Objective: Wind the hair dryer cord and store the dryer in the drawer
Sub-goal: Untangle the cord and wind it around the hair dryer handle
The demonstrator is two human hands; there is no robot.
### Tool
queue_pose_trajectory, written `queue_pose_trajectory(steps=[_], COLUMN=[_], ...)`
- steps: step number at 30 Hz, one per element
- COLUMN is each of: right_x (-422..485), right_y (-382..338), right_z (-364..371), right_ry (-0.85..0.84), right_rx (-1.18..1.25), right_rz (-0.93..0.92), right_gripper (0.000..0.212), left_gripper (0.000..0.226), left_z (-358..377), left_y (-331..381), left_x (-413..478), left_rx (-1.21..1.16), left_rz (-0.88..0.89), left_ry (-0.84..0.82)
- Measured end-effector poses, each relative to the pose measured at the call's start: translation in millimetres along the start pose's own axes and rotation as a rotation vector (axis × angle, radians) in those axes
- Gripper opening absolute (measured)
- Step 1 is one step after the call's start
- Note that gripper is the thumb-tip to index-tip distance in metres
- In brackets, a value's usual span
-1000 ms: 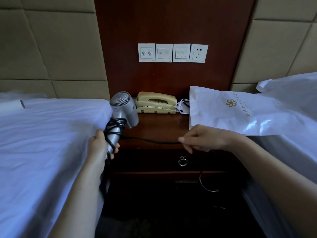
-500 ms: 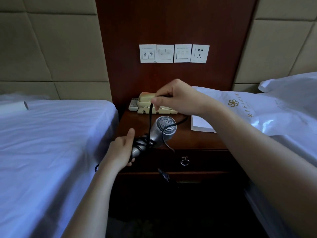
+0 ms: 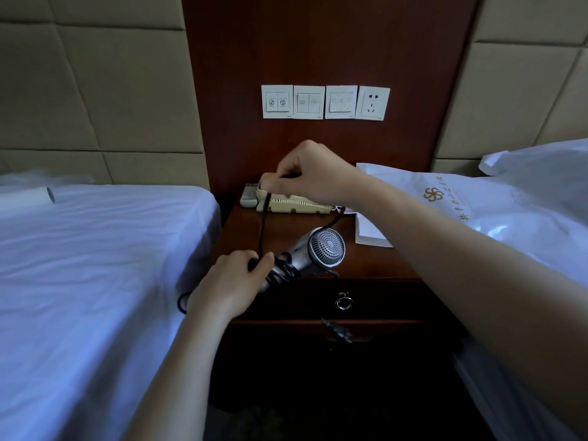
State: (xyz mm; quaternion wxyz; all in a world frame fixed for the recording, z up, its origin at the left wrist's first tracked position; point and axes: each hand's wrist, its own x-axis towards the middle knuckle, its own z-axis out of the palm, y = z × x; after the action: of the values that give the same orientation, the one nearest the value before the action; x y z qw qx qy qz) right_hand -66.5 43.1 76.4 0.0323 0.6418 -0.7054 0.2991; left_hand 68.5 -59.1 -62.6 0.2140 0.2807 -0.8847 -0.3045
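A silver hair dryer (image 3: 313,253) lies tilted over the front of the dark wooden nightstand (image 3: 375,265), its round grille facing me. My left hand (image 3: 237,281) grips its handle, where several turns of black cord (image 3: 283,270) are wrapped. My right hand (image 3: 313,173) is raised above the phone and pinches a stretch of the cord (image 3: 263,224), which runs taut down to the handle. The plug (image 3: 337,332) dangles in front of the nightstand below the drawer (image 3: 375,300). The drawer is closed, with a ring pull (image 3: 343,302).
A cream telephone (image 3: 292,203) and a remote (image 3: 249,194) sit at the back of the nightstand. A white plastic bag (image 3: 471,211) overhangs its right side. White-sheeted beds (image 3: 95,265) flank it. Switches and a socket (image 3: 372,102) are on the wood panel above.
The left hand brought the dryer from beside the bed to over the nightstand. The right hand rose from the front edge, carrying the cord up and to the left around the handle.
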Motion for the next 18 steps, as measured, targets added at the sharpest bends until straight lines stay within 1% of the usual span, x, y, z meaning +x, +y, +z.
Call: queue_pose_trajectory(steps=[2,4,6,10,14,18], right_x=[-4.8,-10.2,-15.6,-23.2,-32.2,-46.4], right_y=[13.2,29.6,45.7,69.4,88.0,99.4], right_z=[-6.3,-11.1,-13.4,-11.0,-3.4,10.0], right_ry=[-0.046,-0.087,-0.099,-0.073,-0.03,-0.031], right_rx=[0.038,0.098,0.138,0.233,0.337,0.425], right_rz=[0.077,0.179,0.272,0.406,0.578,0.678], right_gripper=[0.042,0.04,0.041,0.049,0.051,0.053], left_gripper=[0.048,0.05,0.046,0.043,0.047,0.05], left_z=[-3.6,-6.2,-9.5,-17.0,-18.9,-18.8], left_y=[-5.5,-10.6,-16.0,-18.8,-11.6,-10.5], left_x=[0.6,1.9,3.5,0.2,-3.3,-0.8], left_rx=[-0.015,-0.094,-0.161,-0.283,-0.464,-0.624], left_rz=[-0.009,-0.036,-0.063,-0.074,-0.068,-0.108], left_ry=[0.002,-0.01,-0.031,-0.123,-0.23,-0.281])
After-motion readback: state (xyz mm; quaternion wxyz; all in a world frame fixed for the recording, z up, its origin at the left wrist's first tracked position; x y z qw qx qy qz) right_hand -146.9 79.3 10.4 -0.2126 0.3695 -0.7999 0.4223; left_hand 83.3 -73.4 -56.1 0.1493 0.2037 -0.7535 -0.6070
